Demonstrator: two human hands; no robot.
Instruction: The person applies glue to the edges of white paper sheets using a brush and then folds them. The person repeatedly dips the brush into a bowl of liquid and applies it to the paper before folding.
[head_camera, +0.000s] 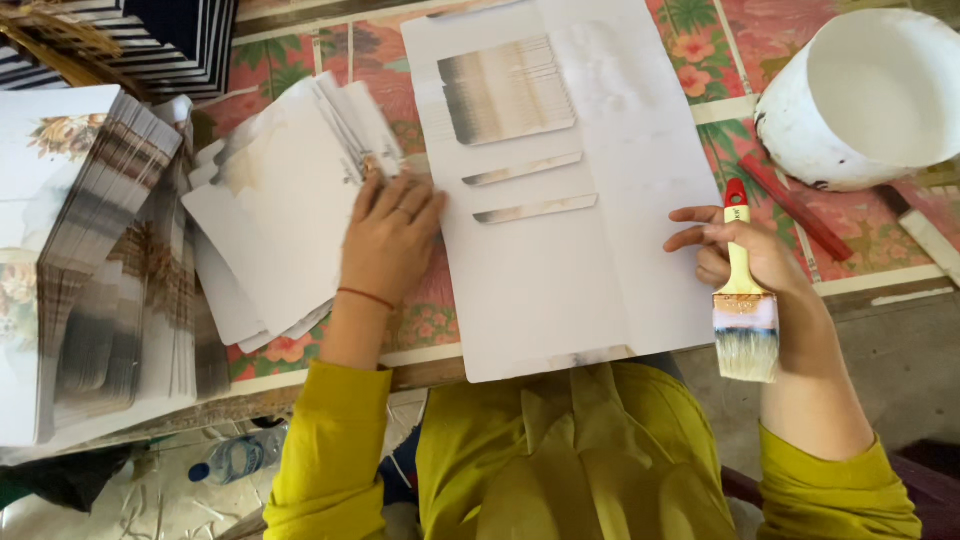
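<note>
My left hand (388, 238) lies flat, fingers spread, on a loose pile of white cards (275, 200) at the left of a big white board (600, 200). My right hand (755, 258) grips a flat paintbrush (744, 300) with a yellow handle and red tip, its pale bristles pointing toward me, at the board's right edge. On the board sit a fanned stack of cards with grey-brown edges (505, 90) and two thin strips (530, 190) below it.
A white bucket (860, 95) stands at the far right on the floral table cover (760, 60). Tall stacks of printed cards (95, 260) fill the left side. A plastic bottle (235, 458) lies on the floor below the table edge.
</note>
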